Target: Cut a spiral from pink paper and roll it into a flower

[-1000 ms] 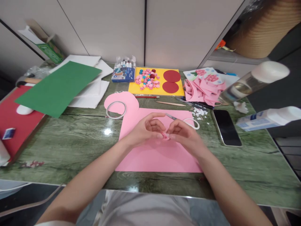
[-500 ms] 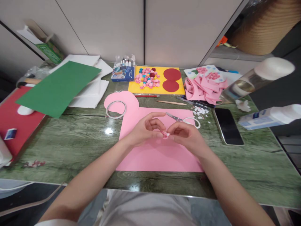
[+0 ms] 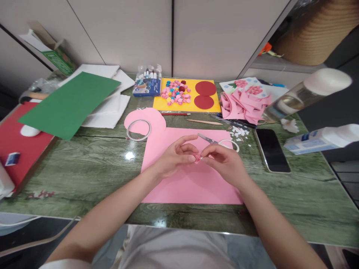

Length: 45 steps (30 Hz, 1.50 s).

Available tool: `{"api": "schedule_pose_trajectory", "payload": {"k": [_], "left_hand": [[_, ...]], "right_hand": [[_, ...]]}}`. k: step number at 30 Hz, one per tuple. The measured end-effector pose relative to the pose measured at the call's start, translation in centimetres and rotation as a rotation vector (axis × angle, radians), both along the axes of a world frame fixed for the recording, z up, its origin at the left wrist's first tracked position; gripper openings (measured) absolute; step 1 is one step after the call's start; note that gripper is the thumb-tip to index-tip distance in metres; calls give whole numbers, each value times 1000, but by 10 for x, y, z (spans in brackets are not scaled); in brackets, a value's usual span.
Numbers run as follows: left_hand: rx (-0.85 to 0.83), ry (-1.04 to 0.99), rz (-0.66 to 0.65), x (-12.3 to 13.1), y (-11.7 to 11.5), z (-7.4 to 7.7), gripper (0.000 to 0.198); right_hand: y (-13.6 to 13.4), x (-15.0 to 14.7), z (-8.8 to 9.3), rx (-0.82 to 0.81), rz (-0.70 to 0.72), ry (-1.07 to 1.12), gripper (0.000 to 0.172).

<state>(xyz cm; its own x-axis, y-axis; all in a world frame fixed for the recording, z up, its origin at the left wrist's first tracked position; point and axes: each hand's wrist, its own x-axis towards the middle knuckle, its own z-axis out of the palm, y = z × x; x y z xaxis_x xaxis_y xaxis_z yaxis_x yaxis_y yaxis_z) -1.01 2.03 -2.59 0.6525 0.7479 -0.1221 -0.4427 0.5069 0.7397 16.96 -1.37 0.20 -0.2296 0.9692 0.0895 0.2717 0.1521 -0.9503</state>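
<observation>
1. A small pink paper roll [image 3: 197, 157] was pinched between the left hand [image 3: 172, 160] and the right hand [image 3: 224, 163]. Both sets of fingers were closed on it from opposite sides, with the fingertips [image 3: 191, 158] almost meeting.
2. The roll was held directly between the fingers, over the pink sheet [image 3: 190, 186] spread on the desk [image 3: 84, 168]. Whether it touched the sheet could not be told.
3. It was judged that the rolling would be done best with light, even pressure from both sides. That way the coil would be neither crushed nor allowed to spring loose.
4. The roll appeared compact, with its coiled face turned upward and a pale edge toward the right fingers. Its long axis was too small to be read with certainty.
5. Scissors [image 3: 209, 139] were seen just beyond the fingers, and a tape ring [image 3: 138, 129] well apart, beyond the left fingers.
</observation>
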Motion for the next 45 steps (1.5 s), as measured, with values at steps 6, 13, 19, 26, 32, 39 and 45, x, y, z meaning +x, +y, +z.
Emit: {"api": "schedule_pose_trajectory", "payload": {"k": [6, 13, 19, 26, 32, 39, 45], "left_hand": [[-73, -15, 27, 3, -3, -1, 54], [-80, -36, 48, 3, -1, -2, 51], [-23, 13, 6, -2, 4, -1, 53], [56, 45, -38, -6, 11, -5, 54], [132, 63, -59, -6, 12, -6, 53], [224, 129, -107, -7, 15, -7, 55], [209, 133, -108, -8, 15, -8, 57]], "right_hand": [[-1, 1, -5, 133, 11, -120, 5], [-1, 0, -1, 111, 4, -103, 6], [-1, 2, 1, 87, 34, -108, 6], [0, 3, 0, 55, 44, -165, 5], [0, 2, 2, 91, 38, -260, 7], [-1, 2, 5, 112, 74, -366, 9], [0, 3, 0, 193, 163, -500, 10]]}}
